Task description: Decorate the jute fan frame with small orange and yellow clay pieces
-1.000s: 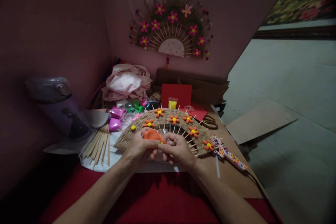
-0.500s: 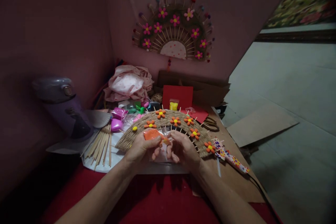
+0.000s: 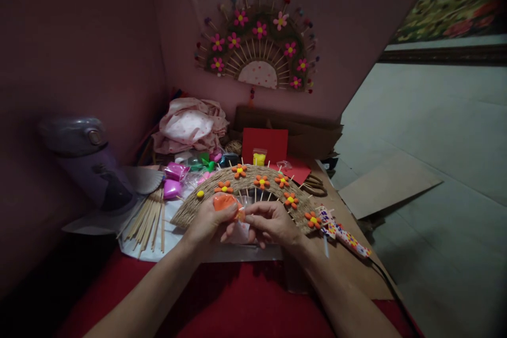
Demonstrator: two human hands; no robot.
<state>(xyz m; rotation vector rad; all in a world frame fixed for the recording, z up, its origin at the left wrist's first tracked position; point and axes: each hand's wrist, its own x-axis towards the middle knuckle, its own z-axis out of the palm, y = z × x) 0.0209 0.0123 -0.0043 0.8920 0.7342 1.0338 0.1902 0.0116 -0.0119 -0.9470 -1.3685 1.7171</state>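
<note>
My left hand (image 3: pixel 208 222) is closed on a clear bag of orange clay (image 3: pixel 224 202), held just above the table. My right hand (image 3: pixel 269 222) pinches at the bag's right end, where a small bit of orange clay shows between my fingertips. Right behind both hands lies a half-round woven jute fan (image 3: pixel 245 190) with stick spokes and several orange clay flowers (image 3: pixel 262 181) on it. A yellow clay ball (image 3: pixel 200 194) sits on its left part.
Bamboo sticks (image 3: pixel 148 219) lie left on white paper. Pink and green clay packets (image 3: pixel 176 171), a purple appliance (image 3: pixel 85 161), pink cloth (image 3: pixel 190 124), red card (image 3: pixel 264 142) and a patterned glue gun (image 3: pixel 344 235) surround the fan. A finished pink-flowered fan (image 3: pixel 259 42) hangs on the wall.
Both hands have stayed together over the fan, shifting slightly. The right fingers came back to the bag's end and pinch the clay there.
</note>
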